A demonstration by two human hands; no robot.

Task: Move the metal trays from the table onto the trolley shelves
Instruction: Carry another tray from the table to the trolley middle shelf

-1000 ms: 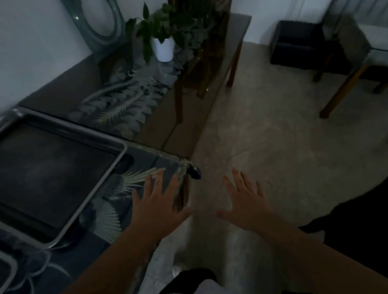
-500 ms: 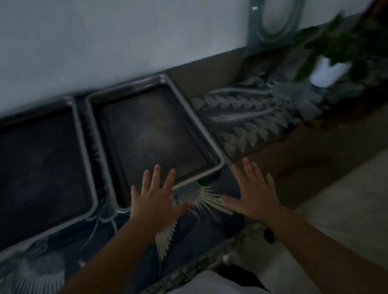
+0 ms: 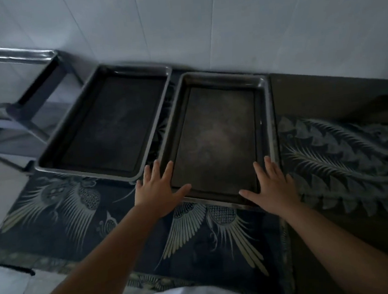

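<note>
Two rectangular metal trays lie side by side on the table, on a dark cloth with a feather pattern. The right tray (image 3: 217, 133) is directly in front of me; the left tray (image 3: 107, 125) sits beside it, angled toward the trolley (image 3: 15, 75) at the far left. My left hand (image 3: 159, 191) is spread flat over the right tray's near left corner, fingers apart. My right hand (image 3: 272, 187) is spread over its near right corner in the same way. Neither hand has closed on the rim.
The patterned cloth (image 3: 77, 207) covers the table from its near edge to the trays. A white wall (image 3: 201, 18) runs right behind the trays. The trolley's metal frame and shelves stand off the table's left end, with pale floor (image 3: 7, 289) below.
My view has swung left from the floor and plant to the trays. Both hands have moved forward from above the table's edge onto the near corners of the right tray.
</note>
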